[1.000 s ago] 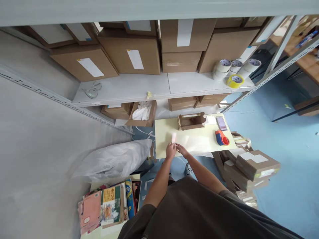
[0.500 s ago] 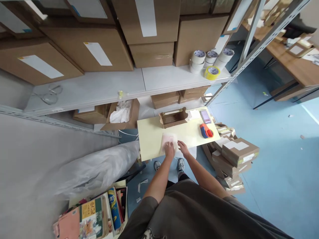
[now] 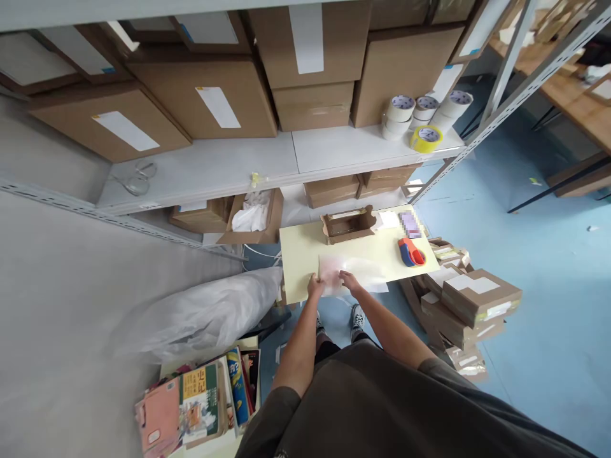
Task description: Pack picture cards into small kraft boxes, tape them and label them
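A pale translucent wrapping sheet [image 3: 367, 270] lies across the front of the cream table [image 3: 298, 248]. Through its left part shows something pinkish and flat [image 3: 330, 272], its kind blurred by the layer. My left hand [image 3: 315, 287] is closed on the sheet's lower left edge. On the right side of the pinkish patch, my right hand [image 3: 349, 280] has its fingers curled onto the sheet. Behind both hands stands an open cardboard box [image 3: 348, 227]. A red and blue tape dispenser [image 3: 411, 252] sits at the table's right.
Tape rolls [image 3: 401, 117] and large cartons [image 3: 238, 95] fill the shelf ahead. Flattened and closed boxes [image 3: 482, 296] are piled right of the table. A big plastic bag [image 3: 205, 312] and a crate of books [image 3: 200, 401] are on the left.
My left hand has moved from on top of the pinkish item to the sheet's left edge. The sheet now stretches out further right, and my right hand has come onto it.
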`<state>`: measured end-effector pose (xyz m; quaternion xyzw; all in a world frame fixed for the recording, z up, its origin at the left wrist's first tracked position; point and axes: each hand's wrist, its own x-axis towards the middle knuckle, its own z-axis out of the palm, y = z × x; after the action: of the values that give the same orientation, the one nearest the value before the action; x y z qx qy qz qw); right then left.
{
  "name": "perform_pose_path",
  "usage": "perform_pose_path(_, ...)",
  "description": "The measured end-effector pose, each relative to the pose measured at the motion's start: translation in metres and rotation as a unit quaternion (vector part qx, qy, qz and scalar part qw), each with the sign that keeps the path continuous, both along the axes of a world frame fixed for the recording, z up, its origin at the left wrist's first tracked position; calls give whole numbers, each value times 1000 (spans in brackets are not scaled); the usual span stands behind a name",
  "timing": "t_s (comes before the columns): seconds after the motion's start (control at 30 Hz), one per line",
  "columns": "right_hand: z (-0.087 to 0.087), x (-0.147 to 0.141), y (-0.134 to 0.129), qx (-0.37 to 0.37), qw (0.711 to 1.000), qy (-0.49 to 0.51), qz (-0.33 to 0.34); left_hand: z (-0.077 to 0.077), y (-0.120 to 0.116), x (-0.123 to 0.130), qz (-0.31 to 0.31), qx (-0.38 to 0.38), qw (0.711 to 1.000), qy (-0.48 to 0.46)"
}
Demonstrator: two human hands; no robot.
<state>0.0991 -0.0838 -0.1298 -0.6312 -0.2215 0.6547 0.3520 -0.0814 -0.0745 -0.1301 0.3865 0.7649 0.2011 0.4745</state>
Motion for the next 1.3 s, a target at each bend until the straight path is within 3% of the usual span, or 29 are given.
perform_pose_path(0.13,1,-26,6,-23,998,59,-2,-2,-4,-18,21,-12,998,-60)
perform_pose_path(0.3,5,-43,16,-59,994,95,-10,5,-8,-10,11,83,995,-63)
perform_pose_path(0.4,5,-18,10,-43,997,35,-58,10,-4,18,-58,112,992,-23)
perform_pose_path(0.5,5,25,-8,-9,992,-57,-110,9,-1,55,-140,102,984,29)
perform_pose_path(0.6,9,61,-24,13,991,-86,-106,4,-1,86,-204,88,972,80)
perform_pose_path(0.7,13,72,-24,18,995,-69,-66,-1,-2,94,-220,83,967,103)
perform_pose_path(0.83,12,47,-4,-5,998,-58,3,-4,-2,67,-195,104,972,76)
perform_pose_path(0.97,5,17,9,-22,998,-50,23,-5,0,24,-77,62,994,56)
perform_pose_path(1.07,1,4,7,-26,999,-17,23,-8,2,-3,-4,2,1000,-7)
perform_pose_path(1.13,-1,-4,4,-35,999,19,20,-8,1,-17,31,8,998,-59)
perform_pose_path(1.3,0,-28,3,-65,992,103,39,2,-2,-28,53,47,991,-112)
